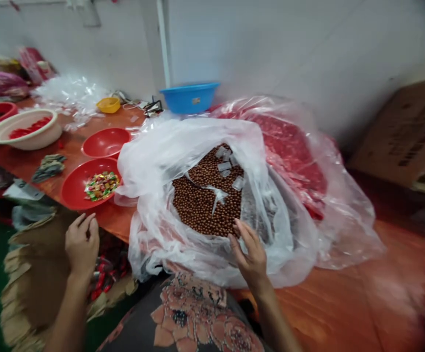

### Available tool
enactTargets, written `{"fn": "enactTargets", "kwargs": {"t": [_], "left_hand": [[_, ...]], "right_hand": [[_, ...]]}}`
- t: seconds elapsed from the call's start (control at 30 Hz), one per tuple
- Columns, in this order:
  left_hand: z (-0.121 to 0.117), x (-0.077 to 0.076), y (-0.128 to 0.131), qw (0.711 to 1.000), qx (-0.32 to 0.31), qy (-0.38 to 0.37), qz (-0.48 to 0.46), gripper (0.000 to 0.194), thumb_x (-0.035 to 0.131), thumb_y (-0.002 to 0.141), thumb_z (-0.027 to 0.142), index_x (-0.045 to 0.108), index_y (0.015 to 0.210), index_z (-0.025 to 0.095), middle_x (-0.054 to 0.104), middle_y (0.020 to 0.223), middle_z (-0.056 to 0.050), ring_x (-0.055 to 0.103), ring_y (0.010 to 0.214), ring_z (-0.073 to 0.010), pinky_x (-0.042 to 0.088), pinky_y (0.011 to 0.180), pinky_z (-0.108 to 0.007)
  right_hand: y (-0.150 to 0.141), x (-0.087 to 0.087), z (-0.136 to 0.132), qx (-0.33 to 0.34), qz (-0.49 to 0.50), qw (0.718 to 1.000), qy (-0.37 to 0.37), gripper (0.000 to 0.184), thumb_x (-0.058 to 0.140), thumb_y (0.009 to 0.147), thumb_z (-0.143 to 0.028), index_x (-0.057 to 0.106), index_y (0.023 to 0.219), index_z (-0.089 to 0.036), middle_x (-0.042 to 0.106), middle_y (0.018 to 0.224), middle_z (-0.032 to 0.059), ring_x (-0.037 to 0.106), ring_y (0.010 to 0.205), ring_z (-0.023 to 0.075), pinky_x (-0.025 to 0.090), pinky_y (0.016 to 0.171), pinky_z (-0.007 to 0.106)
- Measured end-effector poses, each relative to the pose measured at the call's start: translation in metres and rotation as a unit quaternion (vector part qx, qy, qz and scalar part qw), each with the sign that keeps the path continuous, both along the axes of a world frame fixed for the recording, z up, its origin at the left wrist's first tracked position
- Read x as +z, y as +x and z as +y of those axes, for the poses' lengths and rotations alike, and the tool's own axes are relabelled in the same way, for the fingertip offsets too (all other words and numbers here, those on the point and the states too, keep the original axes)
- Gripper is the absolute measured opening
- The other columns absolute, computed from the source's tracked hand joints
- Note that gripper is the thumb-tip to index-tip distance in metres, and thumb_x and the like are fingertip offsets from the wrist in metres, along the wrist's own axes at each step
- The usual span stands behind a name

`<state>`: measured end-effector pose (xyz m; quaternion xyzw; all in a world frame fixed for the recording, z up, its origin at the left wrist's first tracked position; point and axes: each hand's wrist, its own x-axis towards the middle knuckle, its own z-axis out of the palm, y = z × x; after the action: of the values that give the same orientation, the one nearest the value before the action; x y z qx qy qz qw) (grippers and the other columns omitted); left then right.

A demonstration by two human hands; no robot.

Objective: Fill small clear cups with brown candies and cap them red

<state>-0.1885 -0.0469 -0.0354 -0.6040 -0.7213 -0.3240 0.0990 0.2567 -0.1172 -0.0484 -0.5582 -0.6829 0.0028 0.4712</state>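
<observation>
A big clear plastic bag [161, 161] lies open on the orange table [329, 303], full of small brown balls [205, 200] with a few small clear packets on top. My right hand [249, 252] is at the bag's front rim, fingers spread, holding nothing. My left hand [82, 242] hovers below the table's edge with its fingers curled loosely, over a cardboard box [36, 274] with red wrapped pieces [104, 278] inside. Whether it holds anything is hidden.
A second clear bag of red pieces [293, 151] sits behind. Left are a red bowl with mixed wrapped candies [87, 186], another red bowl [105, 143], a white bowl [25, 129], a yellow bowl [108, 104] and a blue basin [190, 97]. A cardboard box [403, 132] stands right.
</observation>
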Motion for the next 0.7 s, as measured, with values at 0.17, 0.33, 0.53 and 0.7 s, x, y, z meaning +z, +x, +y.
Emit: {"fn": "enactTargets", "kwargs": {"t": [0.17, 0.33, 0.53, 0.7], "left_hand": [[0.060, 0.037, 0.132, 0.946, -0.322, -0.013, -0.032, 0.032, 0.046, 0.095, 0.033, 0.067, 0.116, 0.021, 0.065, 0.127, -0.008, 0.060, 0.120, -0.0225, 0.045, 0.109, -0.040], [0.120, 0.032, 0.256, 0.820, -0.550, -0.155, 0.038, 0.044, 0.036, 0.098, 0.034, 0.057, 0.134, 0.018, 0.052, 0.146, -0.009, 0.047, 0.137, -0.0207, 0.035, 0.118, -0.039], [0.202, 0.009, 0.360, 0.832, -0.482, -0.241, 0.130, 0.065, 0.041, 0.095, 0.042, 0.038, 0.149, 0.006, 0.027, 0.158, -0.024, 0.021, 0.149, -0.0354, 0.020, 0.119, -0.054], [0.249, -0.003, 0.381, 0.865, -0.391, -0.287, 0.124, 0.062, 0.044, 0.091, 0.052, 0.042, 0.148, 0.028, 0.024, 0.161, -0.017, 0.017, 0.146, -0.0479, 0.015, 0.106, -0.076]], "right_hand": [[0.034, 0.009, -0.001, -0.128, -0.017, 0.992, 0.003, 0.045, 0.054, 0.092, -0.022, 0.053, 0.136, -0.027, 0.060, 0.129, 0.0107, 0.058, 0.120, 0.0242, 0.051, 0.101, 0.051], [0.082, 0.002, 0.016, -0.186, -0.084, 0.978, -0.029, 0.041, 0.052, 0.094, -0.038, 0.056, 0.133, -0.023, 0.050, 0.142, 0.0140, 0.049, 0.132, 0.0276, 0.046, 0.106, 0.054], [0.136, -0.007, 0.069, -0.273, -0.089, 0.948, -0.134, 0.080, 0.062, 0.082, -0.059, 0.045, 0.144, -0.011, 0.047, 0.144, 0.0249, 0.049, 0.131, 0.0374, 0.046, 0.101, 0.058], [0.111, -0.003, 0.100, -0.139, -0.023, 0.973, -0.182, 0.056, 0.041, 0.086, -0.011, 0.053, 0.140, -0.019, 0.072, 0.113, 0.0095, 0.069, 0.097, 0.0221, 0.055, 0.090, 0.038]]}}
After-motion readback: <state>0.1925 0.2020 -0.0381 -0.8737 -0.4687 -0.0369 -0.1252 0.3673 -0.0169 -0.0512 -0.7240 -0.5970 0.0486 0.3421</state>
